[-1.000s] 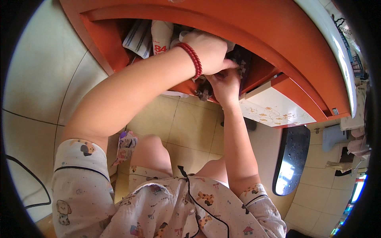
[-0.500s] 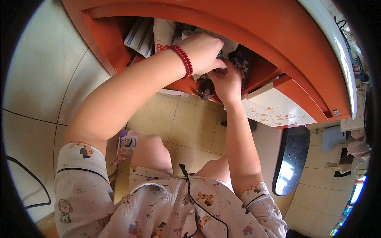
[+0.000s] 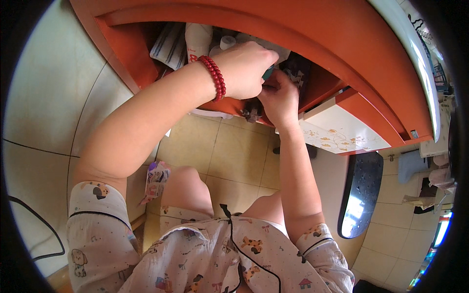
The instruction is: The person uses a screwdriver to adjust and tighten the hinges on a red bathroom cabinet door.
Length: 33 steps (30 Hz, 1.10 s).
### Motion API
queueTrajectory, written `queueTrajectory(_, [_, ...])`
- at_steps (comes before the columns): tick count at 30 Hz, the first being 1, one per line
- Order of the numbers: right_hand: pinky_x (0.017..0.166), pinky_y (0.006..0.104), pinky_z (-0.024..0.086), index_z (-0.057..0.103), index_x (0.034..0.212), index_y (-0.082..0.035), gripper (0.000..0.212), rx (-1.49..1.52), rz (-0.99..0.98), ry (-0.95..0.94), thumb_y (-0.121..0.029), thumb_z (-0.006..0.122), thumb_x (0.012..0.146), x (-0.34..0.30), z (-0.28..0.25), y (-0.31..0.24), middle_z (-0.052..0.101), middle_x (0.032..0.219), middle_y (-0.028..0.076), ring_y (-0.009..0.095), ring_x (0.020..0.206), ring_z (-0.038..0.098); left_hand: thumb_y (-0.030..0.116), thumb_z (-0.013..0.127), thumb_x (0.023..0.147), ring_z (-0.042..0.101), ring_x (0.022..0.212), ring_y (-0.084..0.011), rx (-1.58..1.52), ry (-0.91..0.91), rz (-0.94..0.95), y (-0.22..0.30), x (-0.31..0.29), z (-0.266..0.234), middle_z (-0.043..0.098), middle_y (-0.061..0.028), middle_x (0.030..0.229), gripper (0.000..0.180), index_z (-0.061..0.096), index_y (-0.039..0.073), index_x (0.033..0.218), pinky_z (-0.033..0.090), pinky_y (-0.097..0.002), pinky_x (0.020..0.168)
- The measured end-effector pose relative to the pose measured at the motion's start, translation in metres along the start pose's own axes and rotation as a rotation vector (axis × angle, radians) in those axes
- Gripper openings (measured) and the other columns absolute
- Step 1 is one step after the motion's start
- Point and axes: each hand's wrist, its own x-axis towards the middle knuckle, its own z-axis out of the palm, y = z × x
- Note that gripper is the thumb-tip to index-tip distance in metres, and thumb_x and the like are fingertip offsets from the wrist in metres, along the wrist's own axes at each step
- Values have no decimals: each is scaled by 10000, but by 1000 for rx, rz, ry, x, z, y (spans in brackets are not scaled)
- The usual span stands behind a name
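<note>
Both my hands meet at the open front of an orange-red cabinet (image 3: 146,19). My left hand (image 3: 246,68), with a red bead bracelet (image 3: 215,78) at its wrist, is closed around something of which only a small dark green part (image 3: 267,73) shows. Close against it, my right hand (image 3: 282,100) has its thumb and fingers drawn together; what they grip is hidden. Behind my left hand are a white bottle with red print (image 3: 198,39) and a small white cylindrical piece (image 3: 227,42). A dark crumpled thing (image 3: 252,113) hangs at the cabinet's lower edge.
A striped cloth (image 3: 169,46) lies inside the cabinet at left, with dark packaging (image 3: 295,68) at right. The white flowered door (image 3: 342,129) stands open beside my right forearm. A printed plastic packet (image 3: 156,180) is near my left knee, and a dark glossy panel (image 3: 361,195) is at right.
My left hand and forearm have shifted slightly left, and the hand has turned. More of the dark green part shows between my hands. My right hand stays close to the same place.
</note>
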Motion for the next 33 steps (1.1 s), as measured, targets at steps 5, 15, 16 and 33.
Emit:
queueTrajectory(5, [692, 291, 489, 596, 924, 6, 292, -27, -24, 1, -84, 735, 684, 0, 0, 9, 645, 839, 107, 173, 748, 614, 58, 624, 718, 553, 951, -368, -1, 18, -5, -4, 1, 7, 608, -203, 947, 314, 545, -5, 1015, 441, -425, 825])
queueTrajectory(15, [664, 298, 494, 600, 915, 11, 299, 14, -23, 20, -83, 746, 672, 0, 4, 14, 646, 812, 102, 172, 723, 613, 39, 608, 724, 541, 963, -357, -4, -48, -24, -2, 1, 4, 596, -183, 987, 295, 544, 9, 1010, 427, -417, 846])
queueTrajectory(16, [664, 298, 494, 600, 915, 11, 299, 14, -23, 20, -83, 746, 672, -1, 3, 13, 646, 812, 102, 172, 723, 613, 23, 597, 726, 538, 968, -353, -20, -46, -21, -3, 0, 4, 594, -177, 992, 288, 546, 16, 1010, 428, -414, 845])
queueTrajectory(33, [703, 302, 490, 594, 921, 20, 318, -217, -22, 15, -121, 754, 685, -3, 4, 14, 647, 821, 125, 180, 771, 623, 311, 631, 786, 596, 906, -336, 263, 65, 4, -6, 11, 12, 611, -209, 894, 384, 590, -21, 975, 475, -390, 819])
